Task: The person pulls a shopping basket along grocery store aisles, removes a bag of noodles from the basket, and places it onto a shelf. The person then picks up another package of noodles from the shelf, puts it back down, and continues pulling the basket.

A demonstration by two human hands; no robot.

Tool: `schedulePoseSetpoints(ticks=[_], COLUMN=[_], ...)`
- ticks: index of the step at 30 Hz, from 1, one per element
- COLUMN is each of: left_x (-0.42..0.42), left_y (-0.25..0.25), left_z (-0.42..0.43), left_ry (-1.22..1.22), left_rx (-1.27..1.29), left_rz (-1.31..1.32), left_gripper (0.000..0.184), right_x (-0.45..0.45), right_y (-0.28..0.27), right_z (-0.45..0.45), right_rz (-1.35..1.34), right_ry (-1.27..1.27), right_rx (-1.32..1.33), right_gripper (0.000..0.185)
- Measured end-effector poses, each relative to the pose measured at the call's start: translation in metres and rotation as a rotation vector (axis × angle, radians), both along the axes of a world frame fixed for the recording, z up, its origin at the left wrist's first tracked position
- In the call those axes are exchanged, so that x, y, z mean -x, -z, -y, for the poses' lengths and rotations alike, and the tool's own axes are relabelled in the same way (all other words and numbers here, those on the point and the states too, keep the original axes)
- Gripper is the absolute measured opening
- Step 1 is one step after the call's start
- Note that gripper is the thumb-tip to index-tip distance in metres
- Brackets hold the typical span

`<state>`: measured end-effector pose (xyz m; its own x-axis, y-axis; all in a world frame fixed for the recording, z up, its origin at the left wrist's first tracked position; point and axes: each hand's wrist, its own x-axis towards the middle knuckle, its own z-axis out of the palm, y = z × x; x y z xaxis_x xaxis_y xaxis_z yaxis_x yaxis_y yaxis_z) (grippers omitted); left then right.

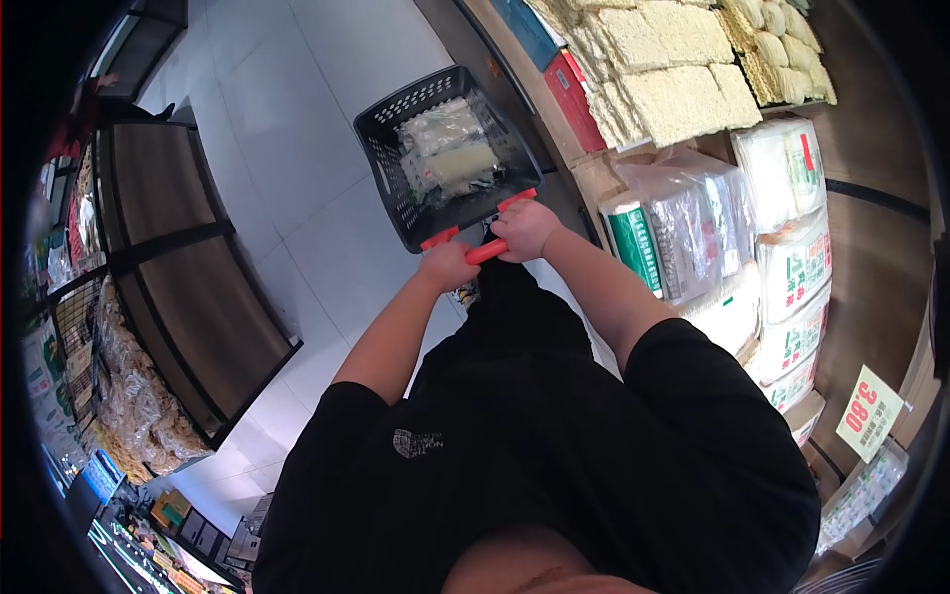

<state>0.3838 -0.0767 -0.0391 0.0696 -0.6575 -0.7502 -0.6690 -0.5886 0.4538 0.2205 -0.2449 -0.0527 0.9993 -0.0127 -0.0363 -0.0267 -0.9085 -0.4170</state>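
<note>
A black perforated shopping basket [392, 203] is in front of me, above the floor in the picture. Both of my hands are closed around its red handle [486, 249]. My left hand [447, 267] grips the left part and my right hand [527, 230] the right part, with a short stretch of handle showing between them. Inside the basket lie a pale clear-wrapped package [442, 127] and a yellowish package [465, 163] nearer to me. What the packages contain is too small to tell.
To my right, a display holds stacked blocks of dried noodles [663, 89], plastic-wrapped packs [693, 223] and white printed packages [792, 267]. A price sign [869, 413] reads 3.80. Wooden shelving [198, 327] with bagged goods [148, 396] flanks the tiled aisle [307, 129] on the left.
</note>
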Motion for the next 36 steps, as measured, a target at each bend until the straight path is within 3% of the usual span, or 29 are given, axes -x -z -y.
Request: schedulePoseSetpoints(ticks=[5,26,36], left_x=[-0.031,-0.189,-0.255], left_y=[0.007,-0.006,0.006], left_z=[0.018,0.119,0.154], left_ry=[-0.003,-0.046,0.035], left_rx=[0.019,0.033,0.063], left_rz=[0.022,0.039,0.004], left_gripper=[0.032,0.031,0.033], right_x=[-0.039,-0.188,-0.261], right_y=[-0.011,-0.007,-0.005], right_z=[0.026,0.12,0.151], right_rz=[-0.236,-0.122,-0.388], right_ry=[-0.067,-0.015,-0.045], right_rx=[-0.013,-0.091,-0.045], right_gripper=[0.035,0.031,0.033])
